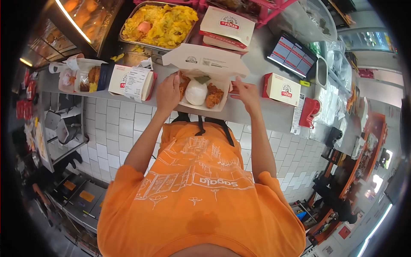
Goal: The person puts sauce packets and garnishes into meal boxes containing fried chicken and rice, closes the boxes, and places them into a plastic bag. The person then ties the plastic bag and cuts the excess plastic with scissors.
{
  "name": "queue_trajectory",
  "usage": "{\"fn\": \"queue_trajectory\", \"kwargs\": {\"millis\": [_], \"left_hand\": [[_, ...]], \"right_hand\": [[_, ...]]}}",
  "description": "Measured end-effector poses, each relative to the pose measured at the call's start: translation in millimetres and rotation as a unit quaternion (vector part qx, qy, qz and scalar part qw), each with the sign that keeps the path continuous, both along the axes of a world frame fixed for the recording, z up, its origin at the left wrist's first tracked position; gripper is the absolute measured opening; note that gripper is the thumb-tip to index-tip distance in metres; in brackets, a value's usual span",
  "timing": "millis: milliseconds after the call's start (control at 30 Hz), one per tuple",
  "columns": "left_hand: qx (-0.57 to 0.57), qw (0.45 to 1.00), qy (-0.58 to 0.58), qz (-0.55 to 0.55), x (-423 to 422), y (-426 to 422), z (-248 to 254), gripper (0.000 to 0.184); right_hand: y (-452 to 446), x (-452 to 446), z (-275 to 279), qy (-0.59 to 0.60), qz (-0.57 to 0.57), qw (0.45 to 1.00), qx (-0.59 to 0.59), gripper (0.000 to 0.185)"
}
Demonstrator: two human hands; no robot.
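An open cardboard meal box stands at the counter's front edge, its printed lid raised at the back. Inside it lie a white mound of rice, a green leaf and fried chicken, with another brown piece at the left. My left hand is closed on the box's left side, its fingers partly over the wall. At the box's right side, my right hand has its fingers bent around the side flap; the fingertips are partly hidden.
A closed box with a receipt and an open box stand left. Behind are a tray of yellow food and stacked boxes. Right are a closed box, a screen and a red stapler-like object.
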State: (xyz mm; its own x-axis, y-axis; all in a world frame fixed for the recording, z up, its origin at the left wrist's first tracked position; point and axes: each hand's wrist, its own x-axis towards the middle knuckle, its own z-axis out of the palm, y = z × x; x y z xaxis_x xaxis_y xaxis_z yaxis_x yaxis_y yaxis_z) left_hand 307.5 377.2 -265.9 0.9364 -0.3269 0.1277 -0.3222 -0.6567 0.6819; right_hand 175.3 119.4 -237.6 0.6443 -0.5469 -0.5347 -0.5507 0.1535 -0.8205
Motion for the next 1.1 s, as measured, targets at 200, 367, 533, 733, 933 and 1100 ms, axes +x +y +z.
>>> {"fn": "queue_trajectory", "kwargs": {"millis": [200, 367, 533, 733, 933, 1100], "left_hand": [[-0.195, 0.971, 0.137, 0.008, -24.7, -10.8, -29.9, 0.033], [-0.188, 0.980, 0.065, -0.015, -35.0, -17.4, -41.5, 0.032], [-0.245, 0.961, 0.123, -0.027, -40.7, -13.9, -48.9, 0.031], [-0.220, 0.969, 0.100, -0.057, -46.0, -13.2, -44.1, 0.029], [-0.208, 0.978, 0.004, -0.030, -42.2, -32.1, -35.7, 0.031], [-0.183, 0.965, 0.189, 0.013, -56.4, 1.0, 12.3, 0.035]], "right_hand": [[-10.5, 0.9, -5.0, 0.049, 0.057, 0.995, -0.070, 0.036], [-42.2, 2.6, 13.7, 0.077, 0.109, 0.990, 0.044, 0.034], [-34.1, -18.0, -7.9, 0.045, 0.155, 0.986, 0.038, 0.035], [-35.8, -32.6, -10.3, 0.012, 0.102, 0.988, 0.113, 0.036], [-58.5, -46.3, -3.4, 0.128, 0.259, 0.954, -0.079, 0.027], [-49.3, 16.3, 188.6, 0.070, 0.452, 0.854, -0.246, 0.028]]}}
